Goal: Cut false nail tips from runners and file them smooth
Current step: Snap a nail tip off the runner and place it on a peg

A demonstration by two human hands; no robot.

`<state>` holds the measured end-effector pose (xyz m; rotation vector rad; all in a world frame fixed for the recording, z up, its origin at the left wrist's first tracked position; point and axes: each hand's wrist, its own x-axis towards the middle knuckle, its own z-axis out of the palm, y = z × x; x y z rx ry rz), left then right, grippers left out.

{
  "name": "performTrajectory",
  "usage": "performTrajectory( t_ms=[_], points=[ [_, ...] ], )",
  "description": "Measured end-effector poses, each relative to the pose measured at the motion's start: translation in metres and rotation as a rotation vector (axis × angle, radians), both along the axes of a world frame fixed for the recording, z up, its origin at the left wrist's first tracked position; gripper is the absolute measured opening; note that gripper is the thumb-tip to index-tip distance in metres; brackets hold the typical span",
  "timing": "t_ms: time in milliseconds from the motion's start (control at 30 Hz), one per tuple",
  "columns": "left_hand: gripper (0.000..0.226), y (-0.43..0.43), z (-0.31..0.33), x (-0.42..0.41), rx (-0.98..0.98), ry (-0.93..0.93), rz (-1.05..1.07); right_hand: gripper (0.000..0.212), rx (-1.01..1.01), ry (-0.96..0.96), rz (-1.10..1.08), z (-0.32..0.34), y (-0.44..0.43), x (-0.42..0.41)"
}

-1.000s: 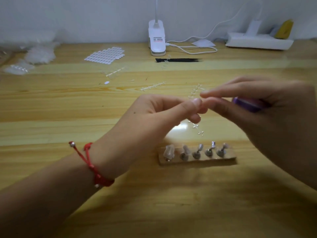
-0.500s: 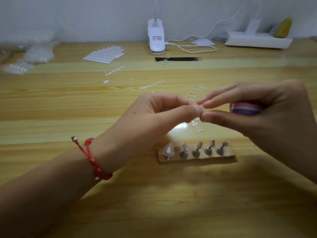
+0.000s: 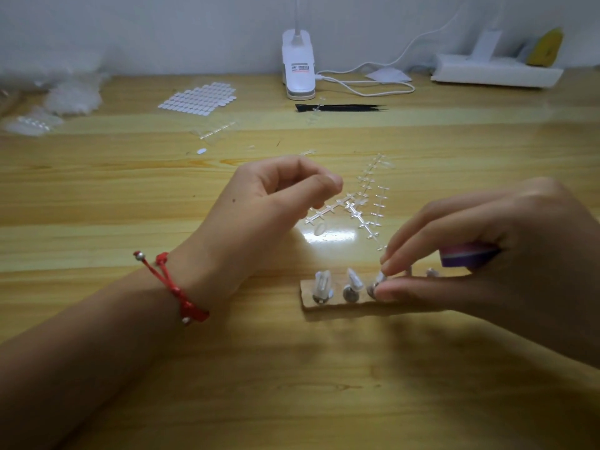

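A brown holder strip [image 3: 324,305] lies on the table with a row of small metal stands. Clear nail tips [image 3: 321,282] sit on the two leftmost stands. My right hand [image 3: 487,261] pinches a clear nail tip [image 3: 379,278] between thumb and forefinger at the third stand, and a purple file block [image 3: 467,254] is tucked in its palm. It hides the stands further right. My left hand [image 3: 269,216] hovers left of the strip, fingers loosely curled, holding nothing. Clear plastic runners [image 3: 363,203] lie behind the strip, with a loose tip [image 3: 319,228] beside them.
A white clip lamp base [image 3: 298,66] with its cable stands at the back, a black tool [image 3: 341,108] in front of it. A sheet of white adhesive tabs [image 3: 199,99] and plastic bags [image 3: 71,95] lie back left. A white power strip [image 3: 493,71] sits back right.
The hands were together in mid-air on one nail tip. They have parted: my right hand carried the tip down to the third stand, and my left hand drew back left.
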<state>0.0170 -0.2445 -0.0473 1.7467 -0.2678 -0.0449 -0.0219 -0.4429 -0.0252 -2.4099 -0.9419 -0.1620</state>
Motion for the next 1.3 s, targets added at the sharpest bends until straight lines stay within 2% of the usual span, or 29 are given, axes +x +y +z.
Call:
performTrajectory(
  t_ms=[133, 333, 400, 433, 500, 533, 600, 667, 867, 1000, 1133, 1233, 1300],
  points=[
    [0.013, 0.001, -0.002, 0.001, 0.013, -0.012, -0.002, 0.017, -0.033, -0.008, -0.011, -0.003, 0.002, 0.000],
    [0.012, 0.009, -0.002, 0.008, 0.057, -0.036, -0.031, 0.026, 0.069, 0.021, -0.014, -0.004, 0.000, 0.001],
    [0.007, 0.016, -0.003, 0.014, 0.212, -0.079, -0.049, 0.031, 0.318, 0.084, -0.080, -0.003, -0.004, 0.008],
    [0.013, 0.019, -0.005, 0.016, 0.351, -0.131, -0.040, 0.032, 0.504, 0.143, -0.130, -0.003, -0.008, 0.014],
    [0.021, 0.024, -0.008, 0.020, 0.606, -0.214, -0.018, 0.028, 0.830, 0.369, -0.258, -0.007, -0.016, 0.026],
    [0.023, 0.025, -0.009, 0.019, 0.669, -0.228, -0.014, 0.022, 0.945, 0.529, -0.303, -0.009, -0.020, 0.030],
    [0.027, 0.026, -0.011, 0.017, 0.761, -0.279, -0.020, 0.020, 1.122, 0.793, -0.363, -0.018, -0.023, 0.035],
    [0.029, 0.024, -0.013, 0.016, 0.856, -0.366, -0.022, 0.021, 1.201, 0.922, -0.425, -0.022, -0.023, 0.042],
    [0.009, 0.021, -0.019, 0.016, 0.774, -0.434, -0.031, 0.015, 1.082, 0.920, -0.461, -0.026, -0.019, 0.042],
    [0.007, 0.017, -0.019, 0.014, 0.520, -0.418, -0.056, 0.017, 0.907, 0.873, -0.345, -0.027, -0.011, 0.046],
    [0.008, 0.007, -0.010, 0.009, 0.074, -0.350, -0.017, 0.031, 0.661, 0.942, -0.202, -0.016, 0.000, 0.057],
    [0.008, 0.003, -0.008, 0.002, -0.002, -0.344, -0.026, 0.027, 0.574, 0.988, -0.056, -0.014, 0.010, 0.061],
    [0.010, 0.003, -0.008, -0.002, 0.015, -0.321, -0.014, 0.022, 0.567, 0.958, -0.060, -0.017, 0.014, 0.062]
  ],
)
